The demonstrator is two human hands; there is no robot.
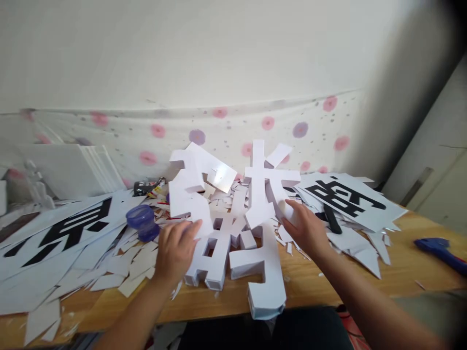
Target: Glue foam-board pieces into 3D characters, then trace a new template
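Observation:
White box-like character pieces with thick sides stand and lie in front of me. My left hand (177, 250) is closed at the lower edge of the left white character piece (191, 206), its index finger along the surface. My right hand (306, 228) grips the side of the right white character piece (258, 182), which stands tilted up with crossing strokes. Below them, a white hooked piece (268, 265) and a white piece with square openings (215, 250) lie near the table's front edge. Where these pieces meet or overlap, I cannot tell whether they are joined.
Sheets printed with black characters lie on the left (78, 226) and right (346, 199). A purple container (143, 221) stands among white offcuts (138, 265). A blue tool (441, 250) rests at the right on the wooden table (306, 279). White boards (69, 167) lean against the wall.

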